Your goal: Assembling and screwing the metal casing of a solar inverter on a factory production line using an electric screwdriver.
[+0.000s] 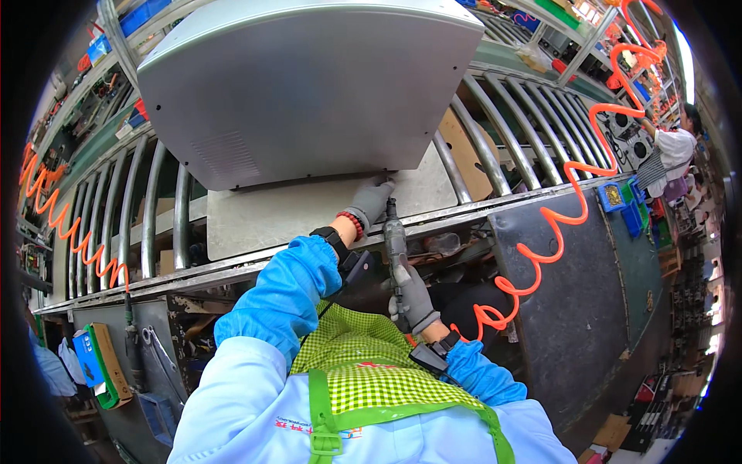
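Rollers [181, 216] line the background; the right hand [415, 300] clasps a power tool [396, 241] pointing forward, tip beside the outstretched left hand [371, 203], whose grip I cannot tell.

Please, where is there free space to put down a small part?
The pale plate has bare room left of the left hand, in front of the grey cabinet. The dark panel right of the orange hose also looks bare; I cannot tell if it is level. It is crowded around the tool and right hand.
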